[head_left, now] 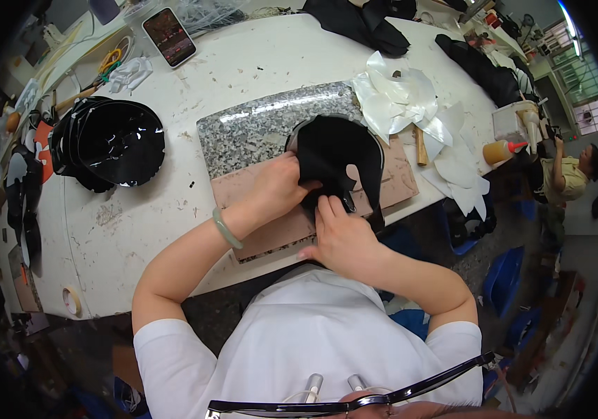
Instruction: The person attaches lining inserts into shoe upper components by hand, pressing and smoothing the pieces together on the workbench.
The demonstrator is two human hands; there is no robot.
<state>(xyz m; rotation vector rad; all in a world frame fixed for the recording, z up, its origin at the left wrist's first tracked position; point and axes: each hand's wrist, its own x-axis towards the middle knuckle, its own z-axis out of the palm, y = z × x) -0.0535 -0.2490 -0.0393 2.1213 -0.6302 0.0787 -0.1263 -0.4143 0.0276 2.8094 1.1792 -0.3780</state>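
A black curved piece (330,150), which looks like a leather shoe upper, stands in a loop in front of me. My left hand (279,183) grips its left edge, with the thumb inside the loop. At the near edge my right hand (344,236) pinches the same piece, its fingertips close to the left thumb. Beneath lie a pinkish flat board (257,234) and a speckled grey stone slab (243,133). Whatever sits between the fingertips is hidden by the fingers and dark material.
Glossy black curved pieces (121,143) are stacked on the left of the white table (194,63). White sheet pieces (400,98) lie right of the slab, beside a wooden-handled tool (421,146). A phone (168,38), a tape roll (71,301) and a yellow glue bottle (496,152) also stand about.
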